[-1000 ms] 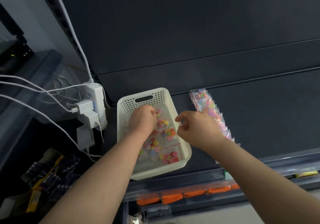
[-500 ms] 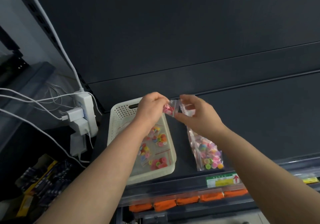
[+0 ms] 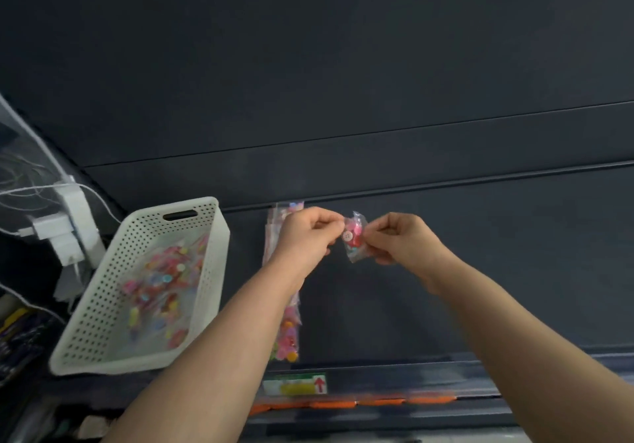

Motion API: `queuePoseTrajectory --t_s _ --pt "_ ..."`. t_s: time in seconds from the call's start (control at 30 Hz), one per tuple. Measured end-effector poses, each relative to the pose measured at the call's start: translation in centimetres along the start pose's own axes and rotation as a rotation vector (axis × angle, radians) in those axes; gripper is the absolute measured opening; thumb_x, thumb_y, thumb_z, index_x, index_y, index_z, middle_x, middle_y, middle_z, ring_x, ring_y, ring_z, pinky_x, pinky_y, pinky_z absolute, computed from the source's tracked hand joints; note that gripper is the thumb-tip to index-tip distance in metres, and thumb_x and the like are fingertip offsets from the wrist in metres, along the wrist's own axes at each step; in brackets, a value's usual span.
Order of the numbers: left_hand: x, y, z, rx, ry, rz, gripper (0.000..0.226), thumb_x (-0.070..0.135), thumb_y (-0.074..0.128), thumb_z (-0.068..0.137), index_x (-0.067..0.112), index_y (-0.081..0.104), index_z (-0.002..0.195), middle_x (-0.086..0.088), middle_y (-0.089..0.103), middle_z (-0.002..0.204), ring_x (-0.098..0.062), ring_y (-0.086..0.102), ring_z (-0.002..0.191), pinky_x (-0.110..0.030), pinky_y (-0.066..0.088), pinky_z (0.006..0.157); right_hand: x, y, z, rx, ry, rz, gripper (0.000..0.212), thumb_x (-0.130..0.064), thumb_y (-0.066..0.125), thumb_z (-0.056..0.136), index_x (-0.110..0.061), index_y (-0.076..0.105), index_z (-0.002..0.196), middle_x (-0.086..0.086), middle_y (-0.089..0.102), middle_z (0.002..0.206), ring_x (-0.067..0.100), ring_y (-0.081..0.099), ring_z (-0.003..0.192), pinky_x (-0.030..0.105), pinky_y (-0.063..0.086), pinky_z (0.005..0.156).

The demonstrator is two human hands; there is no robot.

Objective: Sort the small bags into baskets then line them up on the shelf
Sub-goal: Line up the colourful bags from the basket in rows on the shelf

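1. Above the shelf [image 3: 463,288], 2 hands share 1 small bag [image 3: 355,238]: the left hand [image 3: 308,233] pinches its left edge, the right hand [image 3: 401,236] its right edge.
2. It looks light, soft and slippery, with loose buttons inside, so the flat edges are the best place to grip.
3. The basket [image 3: 113,271] sits to the left, apart.

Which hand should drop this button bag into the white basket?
Left, probably. Both hands pinch the bag, but the left hand is nearer the basket; the right hand lies farther away.
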State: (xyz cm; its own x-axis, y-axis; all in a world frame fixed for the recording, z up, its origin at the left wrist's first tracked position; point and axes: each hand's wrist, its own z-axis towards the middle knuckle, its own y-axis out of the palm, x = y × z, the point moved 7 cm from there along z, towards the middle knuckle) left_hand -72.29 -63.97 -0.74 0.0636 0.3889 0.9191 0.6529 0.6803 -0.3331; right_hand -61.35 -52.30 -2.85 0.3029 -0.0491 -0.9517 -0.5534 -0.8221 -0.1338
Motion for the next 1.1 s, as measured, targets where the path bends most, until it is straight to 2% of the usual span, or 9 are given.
queuePoseTrajectory --t_s 0.13,0.2,0.3,0.43,0.53,0.6,0.77,0.93,1.1 --pt "0.4 2.9 -0.2 -0.028 -0.004 0.106 0.022 0.008 0.058 0.094 0.022 0.07 0.083 0.003 0.071 0.084 -0.013 0.066 0.083 -0.029 0.057 0.081 1.0 -2.0 0.0 -0.124 0.021 0.022 0.024 -0.02 0.075 0.082 -0.016 0.062 0.103 0.003 0.075 0.092 0.013 0.071 0.081 0.026 0.056 0.071" --pt "0.5 3.7 -0.4 -0.019 -0.014 0.126 0.022 0.007 0.056 0.095 0.022 0.068 0.083 0.0 0.072 0.084 -0.017 0.069 0.088 -0.032 0.057 0.084 1.1 -2.5 0.1 -0.139 0.02 0.076 0.02 -0.015 0.072 0.085 -0.014 0.065 0.104 0.007 0.075 0.094 0.018 0.072 0.083 0.03 0.059 0.074" --pt "0.4 4.1 -0.1 0.023 -0.005 0.152 0.024 0.01 0.057 0.095 0.026 0.067 0.08 0.001 0.072 0.084 -0.024 0.069 0.092 -0.04 0.058 0.086 1.3 -2.9 0.4 -0.089 0.043 0.066 0.011 -0.026 0.067 0.089 -0.016 0.07 0.093 0.004 0.075 0.086 0.011 0.07 0.072 0.024 0.055 0.06" --pt "0.1 4.0 0.7 0.053 -0.026 0.108 0.02 0.01 0.056 0.094 0.022 0.067 0.082 0.003 0.071 0.077 -0.024 0.07 0.087 -0.046 0.057 0.087 1.8 -3.5 1.1 0.044 0.092 0.119 0.012 -0.024 0.063 0.091 -0.017 0.068 0.083 0.002 0.073 0.078 0.012 0.069 0.067 0.025 0.053 0.059" --pt "-0.4 4.4 1.0 0.063 -0.086 -0.036 0.006 0.021 0.059 0.095 0.019 0.064 0.094 0.0 0.07 0.093 -0.019 0.069 0.094 -0.042 0.059 0.084 2.0 -3.5 1.4 0.087 0.113 0.213 0.013 -0.021 0.059 0.094 -0.016 0.063 0.083 0.001 0.071 0.078 0.015 0.069 0.068 0.028 0.054 0.06" --pt "-1.1 5.1 1.0 -0.004 -0.158 -0.092 0.019 0.031 0.065 0.093 0.017 0.062 0.105 0.0 0.068 0.104 -0.016 0.067 0.097 -0.037 0.061 0.08 2.0 -3.4 1.5 0.082 0.117 0.31 0.012 -0.018 0.056 0.096 -0.013 0.061 0.086 0.005 0.07 0.081 0.019 0.07 0.071 0.03 0.055 0.061" --pt "-1.2 5.3 1.9 -0.066 -0.054 0.082 0.006 0.013 0.07 0.089 0.018 0.068 0.087 0.002 0.071 0.083 -0.013 0.066 0.077 -0.035 0.058 0.079 2.1 -3.3 2.0 -0.035 0.083 0.207 0.014 -0.026 0.069 0.087 -0.02 0.062 0.097 -0.002 0.073 0.088 0.011 0.071 0.079 0.026 0.051 0.069" --pt "-1.9 4.7 3.0 -0.037 -0.087 0.043 0.022 0.008 0.075 0.083 0.013 0.067 0.103 -0.003 0.071 0.095 -0.016 0.068 0.088 -0.026 0.057 0.075 2.7 -3.2 2.9 -0.034 0.065 0.019 0.014 -0.034 0.072 0.083 -0.02 0.071 0.085 -0.002 0.074 0.081 0.007 0.067 0.075 0.021 0.048 0.064" --pt "-3.5 4.3 4.4 0.031 -0.144 0.077 0.007 0.011 0.067 0.089 0.01 0.07 0.095 -0.003 0.07 0.09 -0.016 0.067 0.085 -0.027 0.058 0.074 3.9 -3.5 4.4 -0.015 0.158 0.046 0.013 -0.029 0.064 0.091 -0.018 0.07 0.091 -0.004 0.073 0.084 0.007 0.068 0.077 0.022 0.05 0.064"
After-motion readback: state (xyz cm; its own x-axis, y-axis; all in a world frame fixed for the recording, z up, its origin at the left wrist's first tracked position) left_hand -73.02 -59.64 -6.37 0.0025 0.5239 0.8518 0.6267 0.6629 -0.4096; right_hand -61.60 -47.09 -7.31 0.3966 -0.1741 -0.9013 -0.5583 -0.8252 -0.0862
